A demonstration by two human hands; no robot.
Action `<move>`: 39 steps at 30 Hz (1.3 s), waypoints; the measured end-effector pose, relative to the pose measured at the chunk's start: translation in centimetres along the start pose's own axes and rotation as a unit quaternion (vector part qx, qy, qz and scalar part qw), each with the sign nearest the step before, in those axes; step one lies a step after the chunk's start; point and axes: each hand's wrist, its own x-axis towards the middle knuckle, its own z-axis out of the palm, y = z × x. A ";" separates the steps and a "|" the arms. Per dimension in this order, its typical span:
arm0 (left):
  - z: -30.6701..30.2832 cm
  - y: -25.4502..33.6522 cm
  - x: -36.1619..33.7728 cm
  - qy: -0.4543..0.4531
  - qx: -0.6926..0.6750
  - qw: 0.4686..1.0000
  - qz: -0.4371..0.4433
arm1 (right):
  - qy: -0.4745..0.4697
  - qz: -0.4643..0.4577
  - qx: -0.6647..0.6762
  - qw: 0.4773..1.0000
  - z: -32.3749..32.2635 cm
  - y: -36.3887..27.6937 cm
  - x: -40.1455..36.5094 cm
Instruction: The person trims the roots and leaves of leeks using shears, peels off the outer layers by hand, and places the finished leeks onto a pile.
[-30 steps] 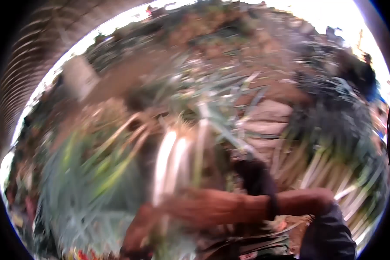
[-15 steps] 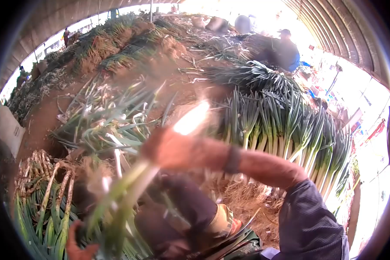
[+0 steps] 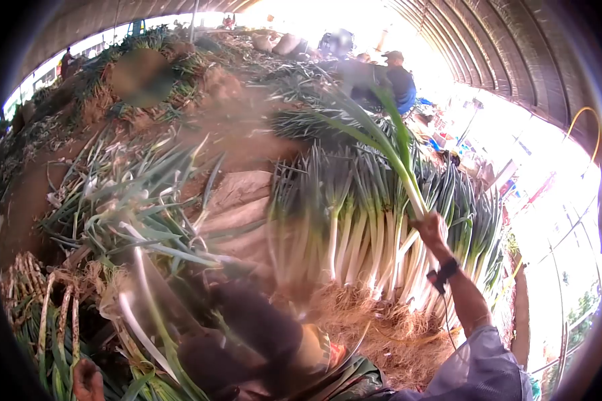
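My right hand [image 3: 433,234], with a dark band on its wrist, is closed round the white stem of a long green onion [image 3: 405,170]. The onion is held upright at a slant, leaves up, in front of a dense row of cleaned green onions [image 3: 364,244]. Low at the left edge, my left hand [image 3: 87,381] shows only in part, its fingers loosely curled and nothing visible in them. Beside it lie untrimmed green onions [image 3: 45,321] with dry, brownish stems. Loose green onions [image 3: 140,321] lie between that pile and my knees.
Leaves and stalks form a heap [image 3: 127,194] at the left centre. A brown sheet [image 3: 237,207] lies beside the row. Root scraps [image 3: 374,334] cover the ground before it. Another person [image 3: 398,80] sits behind the row. A curved tunnel roof [image 3: 502,47] arches overhead.
My right hand has swung right and away from my lap, with the green onion turned leaves up. My left hand has moved left and down. The view has shifted to the right.
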 end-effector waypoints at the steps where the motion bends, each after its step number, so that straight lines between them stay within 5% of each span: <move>1: 0.1 -0.4 -0.2 -0.010 0.002 1.000 0.002 | -0.009 0.025 -0.004 1.000 1.2 2.7 -1.4; 6: 1.2 -8.0 -2.0 -0.098 0.082 0.991 0.034 | -0.241 0.014 -0.108 0.964 7.6 11.7 -7.5; 8: 2.2 -14.2 -2.5 -0.163 0.180 0.967 0.077 | -0.255 -0.038 -0.145 0.955 7.2 10.7 -8.4; 9: 0.3 1.8 -1.4 -0.172 -0.127 0.961 -0.178 | -0.260 -0.031 -0.150 0.953 6.6 9.2 -8.4; 10: 0.1 5.1 -1.1 -0.159 -0.032 0.956 -0.244 | -0.265 -0.025 -0.155 0.951 6.4 7.8 -8.2; 14: 1.3 3.2 -3.0 -0.159 -0.059 0.959 -0.227 | -0.223 -0.175 -0.221 0.933 10.0 5.3 -5.7; 16: 6.2 -10.2 -5.3 -0.068 -0.280 0.932 -0.222 | -0.254 -0.115 -0.084 0.957 8.6 0.4 -6.4; 19: 6.6 -6.2 -7.1 -0.033 -0.177 0.963 -0.199 | -0.170 -0.327 -0.015 0.930 13.4 -4.4 -6.5; 20: 6.7 -5.1 -7.0 -0.052 -0.160 0.960 -0.222 | -0.119 -0.382 0.054 0.915 13.1 -7.5 -7.2; 23: 7.1 -1.3 -6.9 -0.068 -0.121 0.958 -0.250 | -0.157 -0.452 0.181 0.859 11.4 -18.0 -10.3; 26: 11.4 -5.4 -8.0 -0.096 -0.108 0.963 -0.226 | -0.213 -0.501 0.211 0.812 9.4 -26.1 -14.2; 30: 12.4 -2.7 -6.3 -0.121 -0.115 0.964 -0.208 | -0.228 -0.680 0.282 0.637 10.3 -32.7 -19.7; 37: 14.8 -3.8 -5.2 -0.084 -0.309 0.913 -0.253 | -0.523 -0.596 0.243 0.558 13.8 -39.1 -26.7; 39: 14.8 -3.6 -4.1 -0.155 -0.181 0.958 -0.156 | -0.558 -0.583 0.235 0.542 16.9 -40.9 -27.8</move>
